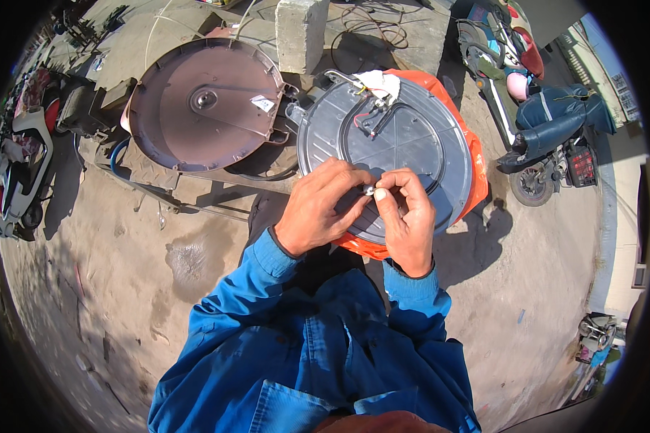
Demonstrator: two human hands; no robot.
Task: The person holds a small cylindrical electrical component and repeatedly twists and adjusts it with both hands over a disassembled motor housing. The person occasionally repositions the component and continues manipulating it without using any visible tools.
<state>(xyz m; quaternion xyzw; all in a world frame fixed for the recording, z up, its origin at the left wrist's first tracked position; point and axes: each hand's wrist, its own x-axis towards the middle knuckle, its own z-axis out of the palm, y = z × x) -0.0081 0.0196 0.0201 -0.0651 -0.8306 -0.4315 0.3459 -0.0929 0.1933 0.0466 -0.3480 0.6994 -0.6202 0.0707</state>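
Note:
My left hand [323,202] and my right hand [406,216] meet over the lower part of a round grey plastic lid [419,141], both closed in a pinch on a small silvery metal piece [369,190]. The lid has molded channels, a looped black tube and small red and yellow wires [361,123] near its upper middle, with a crumpled white item [378,83] on its top edge. It rests over an orange sheet [473,184] that shows around its edge.
A brown round pan [170,108] sits left on a low metal stand [152,177]. A concrete block [298,32] and coiled cables [365,32] lie beyond. Scooters [22,173] stand at far left, more [531,184] at right. Damp patches [195,267] mark the concrete ground.

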